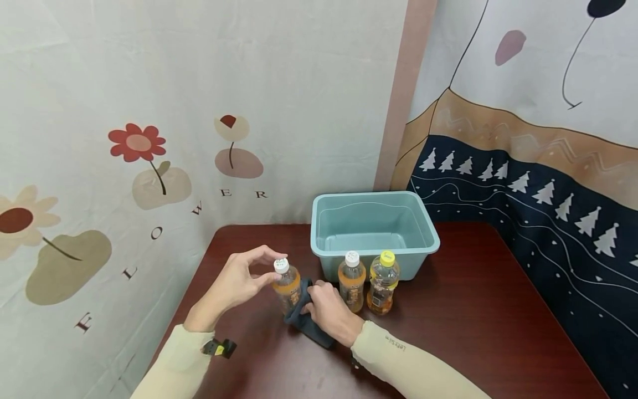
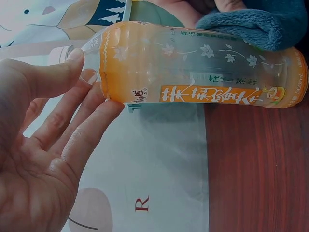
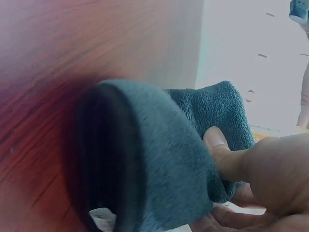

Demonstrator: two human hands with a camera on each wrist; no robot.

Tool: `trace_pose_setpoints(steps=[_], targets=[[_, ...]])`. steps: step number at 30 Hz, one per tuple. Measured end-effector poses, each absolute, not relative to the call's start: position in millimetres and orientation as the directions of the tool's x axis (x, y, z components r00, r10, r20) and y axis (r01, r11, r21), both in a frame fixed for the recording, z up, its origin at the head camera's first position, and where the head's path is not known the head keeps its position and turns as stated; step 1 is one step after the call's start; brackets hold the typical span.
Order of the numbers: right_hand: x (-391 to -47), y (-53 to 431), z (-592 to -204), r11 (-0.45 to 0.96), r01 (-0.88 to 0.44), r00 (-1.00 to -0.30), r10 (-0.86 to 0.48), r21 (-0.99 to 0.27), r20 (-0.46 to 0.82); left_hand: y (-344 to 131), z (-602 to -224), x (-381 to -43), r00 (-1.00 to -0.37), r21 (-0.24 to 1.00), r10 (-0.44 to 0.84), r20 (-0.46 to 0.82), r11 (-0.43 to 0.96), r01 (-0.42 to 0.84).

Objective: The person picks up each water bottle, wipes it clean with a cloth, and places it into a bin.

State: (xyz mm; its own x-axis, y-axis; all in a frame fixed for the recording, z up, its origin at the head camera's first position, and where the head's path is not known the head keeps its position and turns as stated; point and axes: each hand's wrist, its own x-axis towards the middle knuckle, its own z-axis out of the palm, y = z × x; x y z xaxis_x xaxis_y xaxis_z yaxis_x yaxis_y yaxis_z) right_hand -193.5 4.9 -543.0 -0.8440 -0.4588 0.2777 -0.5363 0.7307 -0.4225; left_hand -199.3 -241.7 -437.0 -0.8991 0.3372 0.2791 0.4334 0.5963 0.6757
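Observation:
An orange-labelled plastic bottle (image 1: 287,289) with a white cap stands at the left of the table. My left hand (image 1: 244,277) pinches it by the neck, just under the cap, between thumb and fingers; the left wrist view shows its label (image 2: 207,94) with large characters. In my right hand (image 1: 331,311) is a dark blue-grey cloth (image 1: 314,328), pressed to the bottle's lower right side. The right wrist view shows the thumb on the folded cloth (image 3: 169,150), with a small white tag at its lower end.
Just right of my right hand stands a second white-capped bottle (image 1: 351,282), beside a yellow-capped bottle (image 1: 383,285). Behind them a light blue plastic basin (image 1: 374,252) sits on the dark red table (image 1: 448,332). Printed curtains (image 1: 299,111) hang behind the table.

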Motion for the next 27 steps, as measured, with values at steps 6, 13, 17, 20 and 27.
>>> trace_pose_setpoints(steps=[6,13,17,20,27], targets=[[-191.2,6.7,-523.7,0.684,-0.554,-0.832,-0.442,-0.474,0.334,-241.2,-436.2,-199.6,-0.899,0.678,0.337,0.28,0.593,0.434],[-188.2,8.8,-499.7,0.616,-0.619,-0.78,-0.412,-0.488,0.47,-243.8,-436.1,-199.2,-0.9,0.672,0.333,0.28,0.601,0.432],[-184.4,8.0,-484.4,0.582,-0.639,-0.761,-0.386,-0.502,0.521,-244.2,-436.0,-198.8,-0.898,0.673,0.337,0.283,0.597,0.436],[-182.1,5.9,-470.6,0.565,-0.649,-0.753,-0.379,-0.51,0.537,-243.8,-435.1,-198.4,-0.894,0.674,0.34,0.291,0.591,0.444],[-180.8,4.0,-457.3,0.557,-0.659,-0.741,-0.368,-0.505,0.562,-241.4,-432.2,-198.4,-0.896,0.673,0.339,0.288,0.594,0.441]])
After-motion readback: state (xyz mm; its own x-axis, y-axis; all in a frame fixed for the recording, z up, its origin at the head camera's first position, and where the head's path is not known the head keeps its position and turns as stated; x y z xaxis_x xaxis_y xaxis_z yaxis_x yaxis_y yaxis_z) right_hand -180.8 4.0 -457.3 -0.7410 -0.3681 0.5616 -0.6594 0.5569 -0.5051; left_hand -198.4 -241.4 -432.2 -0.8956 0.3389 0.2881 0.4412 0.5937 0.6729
